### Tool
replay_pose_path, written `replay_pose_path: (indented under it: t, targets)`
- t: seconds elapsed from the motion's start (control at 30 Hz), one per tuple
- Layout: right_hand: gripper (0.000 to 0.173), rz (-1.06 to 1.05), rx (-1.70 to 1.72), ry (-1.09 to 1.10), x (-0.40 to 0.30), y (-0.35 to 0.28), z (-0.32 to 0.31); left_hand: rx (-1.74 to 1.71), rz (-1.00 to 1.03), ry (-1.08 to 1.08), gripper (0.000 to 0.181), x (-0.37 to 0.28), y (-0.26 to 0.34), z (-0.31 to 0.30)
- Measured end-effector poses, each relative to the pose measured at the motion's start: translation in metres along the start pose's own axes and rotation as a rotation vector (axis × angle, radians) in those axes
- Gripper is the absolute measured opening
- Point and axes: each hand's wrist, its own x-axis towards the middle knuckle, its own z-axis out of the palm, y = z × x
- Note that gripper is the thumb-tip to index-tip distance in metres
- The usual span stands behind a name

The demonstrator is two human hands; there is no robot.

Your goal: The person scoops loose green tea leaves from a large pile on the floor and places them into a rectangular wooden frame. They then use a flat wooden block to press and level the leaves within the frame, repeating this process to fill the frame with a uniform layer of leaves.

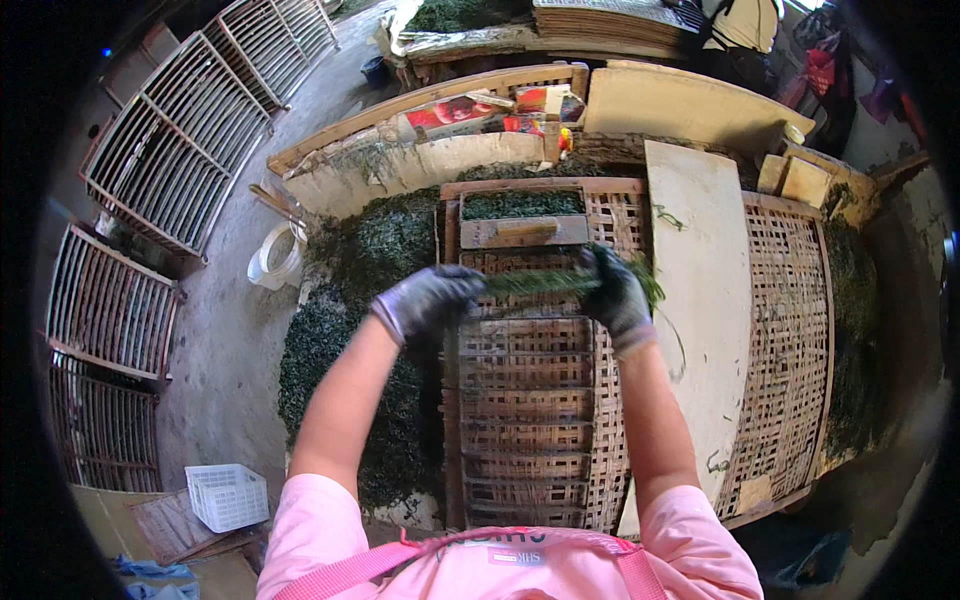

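A bundle of green seaweed-like strands [538, 283] is stretched level between my gloved hands, slightly blurred. My left hand [439, 296] grips its left end. Around its right part my right hand [616, 296] is closed, and loose ends stick out beyond the fingers. Below lies a ladder-like wooden frame [525, 390], divided by crossbars, on a woven bamboo tray [613, 420]. Just beyond the hands, a small wooden block with a handle [523, 232] rests in the frame. Chopped dark green material [522, 203] fills the compartment behind it.
A heap of chopped green material [360, 360] lies left of the tray. A pale board [697, 300] and another woven tray [787, 345] are at the right. A white bucket [277, 255], slatted racks [180, 142] and a white plastic crate [227, 497] stand left. A person [742, 34] is at the far right.
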Motion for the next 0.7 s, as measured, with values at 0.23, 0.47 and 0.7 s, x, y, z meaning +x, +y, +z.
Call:
replay_pose_path:
  t: [0.23, 0.47, 0.7]
  targets:
    - [0.029, -0.319, -0.840, 0.350, 0.077, 0.088, 0.027, 0.919, 0.563, 0.993, 0.040, 0.095, -0.053, -0.068]
    - [0.025, -0.648, -1.583, 0.473, 0.044, 0.027, -0.031, 0.999, 0.781, 1.199, 0.031, 0.106, -0.093, -0.035]
    - [0.020, 0.204, -0.461, 0.316, 0.021, -0.151, -0.092, 0.881, 0.829, 1.262, 0.035, 0.122, -0.093, -0.029]
